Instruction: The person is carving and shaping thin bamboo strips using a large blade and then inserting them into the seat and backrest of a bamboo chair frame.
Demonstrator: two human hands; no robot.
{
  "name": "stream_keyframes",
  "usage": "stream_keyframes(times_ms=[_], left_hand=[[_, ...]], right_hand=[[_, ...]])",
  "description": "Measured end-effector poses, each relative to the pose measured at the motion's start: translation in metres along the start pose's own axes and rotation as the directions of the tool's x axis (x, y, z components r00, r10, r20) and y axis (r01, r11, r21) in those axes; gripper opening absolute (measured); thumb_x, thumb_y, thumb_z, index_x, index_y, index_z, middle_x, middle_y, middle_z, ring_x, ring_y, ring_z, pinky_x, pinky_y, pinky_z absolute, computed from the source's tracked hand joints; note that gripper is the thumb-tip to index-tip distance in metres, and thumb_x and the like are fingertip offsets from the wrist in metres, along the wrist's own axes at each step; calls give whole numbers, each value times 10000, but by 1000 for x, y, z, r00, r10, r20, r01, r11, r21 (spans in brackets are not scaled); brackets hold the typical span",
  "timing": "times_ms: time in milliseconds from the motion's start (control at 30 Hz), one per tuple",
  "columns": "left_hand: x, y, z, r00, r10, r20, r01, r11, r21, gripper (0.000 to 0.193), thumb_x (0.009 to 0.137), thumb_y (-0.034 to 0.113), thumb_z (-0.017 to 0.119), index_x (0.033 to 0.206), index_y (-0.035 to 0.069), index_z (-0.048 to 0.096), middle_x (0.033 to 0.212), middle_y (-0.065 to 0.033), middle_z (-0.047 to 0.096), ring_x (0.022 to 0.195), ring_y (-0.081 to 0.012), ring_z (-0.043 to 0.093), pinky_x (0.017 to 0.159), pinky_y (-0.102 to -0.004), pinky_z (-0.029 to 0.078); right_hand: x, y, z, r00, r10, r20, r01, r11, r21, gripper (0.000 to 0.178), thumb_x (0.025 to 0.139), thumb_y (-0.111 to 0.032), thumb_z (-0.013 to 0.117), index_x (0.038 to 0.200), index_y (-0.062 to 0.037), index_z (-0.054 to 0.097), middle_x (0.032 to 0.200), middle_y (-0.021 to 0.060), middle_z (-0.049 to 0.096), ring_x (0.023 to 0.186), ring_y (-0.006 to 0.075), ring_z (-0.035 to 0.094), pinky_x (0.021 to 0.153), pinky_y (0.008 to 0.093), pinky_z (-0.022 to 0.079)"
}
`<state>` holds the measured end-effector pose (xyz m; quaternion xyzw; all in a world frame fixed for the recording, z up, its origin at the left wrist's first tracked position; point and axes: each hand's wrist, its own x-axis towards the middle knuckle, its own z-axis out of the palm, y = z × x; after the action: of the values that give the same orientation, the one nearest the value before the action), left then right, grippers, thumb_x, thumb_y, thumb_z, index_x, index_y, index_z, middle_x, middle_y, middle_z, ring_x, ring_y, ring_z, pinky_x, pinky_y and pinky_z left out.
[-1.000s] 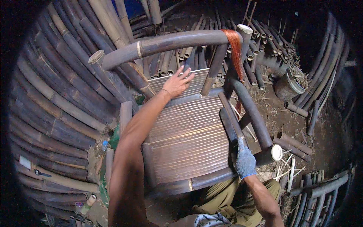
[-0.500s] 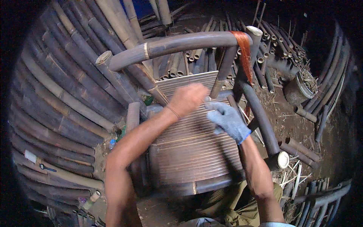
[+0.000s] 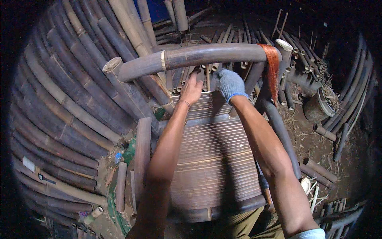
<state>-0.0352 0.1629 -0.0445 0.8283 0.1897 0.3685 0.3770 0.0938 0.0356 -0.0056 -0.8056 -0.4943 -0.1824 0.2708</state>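
Observation:
A dark bamboo chair stands before me, with a slatted seat [image 3: 207,167] and a thick curved top rail [image 3: 211,55]. Orange strands [image 3: 273,71] hang in a bundle over the rail's right end. My bare left hand [image 3: 191,91] is at the far slats below the rail, its fingers stretched out and apart, nothing visible in them. Close by on the right, my right hand [image 3: 231,84], in a grey knitted glove with a blue cuff, is closed. A blurred dark patch shows at its fingers; what it holds, if anything, I cannot make out.
Long dark bamboo poles [image 3: 67,107] lean in rows along the left. Cut bamboo tubes [image 3: 302,53] are stacked at the back right. A bucket [image 3: 318,105] of shavings stands at the right, with short tube pieces [image 3: 320,171] on the ground nearer me.
Both hands have moved away from me toward the top rail and drawn apart. The left hand's fingers have opened out. The view has shifted, so the chair appears slightly lower and to the right.

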Motion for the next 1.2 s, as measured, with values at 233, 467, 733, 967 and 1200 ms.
stream_keyframes(times_ms=[233,467,733,967,1200], left_hand=[[5,8,-17,980,22,197,37,956,-290,504,971,108,540,1441,-25,413,1042,-171,683,794,-196,694,788,-324,544],[-7,13,-9,998,10,-58,-12,999,-39,219,881,222,706,929,14,760,864,-114,751,785,-184,697,751,-314,531],[-38,29,-46,982,70,177,-76,997,28,136,765,167,778,853,64,781,1231,-87,610,1208,-226,536,1024,-357,424],[-44,55,-35,940,-17,342,9,1000,25,122,768,181,796,814,69,787,1153,-79,617,1148,-222,562,1004,-321,431],[-6,30,-36,989,-107,101,116,990,-83,744,880,521,633,1307,-84,561,1262,-289,609,1200,-345,591,1019,-397,444]], right_hand=[[11,5,13,908,-418,-23,411,881,235,351,940,-321,524,1055,-25,671,1046,252,656,1018,434,611,875,504,501],[5,3,15,985,-170,-17,169,957,235,261,943,-210,533,1114,-63,665,1154,211,649,1052,397,627,908,478,502],[-110,-36,-27,901,-118,-418,205,964,168,378,791,-125,652,1167,-96,619,1044,175,641,1006,379,598,908,478,468],[-116,-42,-26,990,-136,-42,140,986,93,234,932,-264,594,936,-51,689,788,181,668,758,362,657,690,472,510],[-312,-35,-89,523,-124,843,155,987,49,255,851,-215,550,934,-60,735,842,223,714,790,405,705,706,530,559]])
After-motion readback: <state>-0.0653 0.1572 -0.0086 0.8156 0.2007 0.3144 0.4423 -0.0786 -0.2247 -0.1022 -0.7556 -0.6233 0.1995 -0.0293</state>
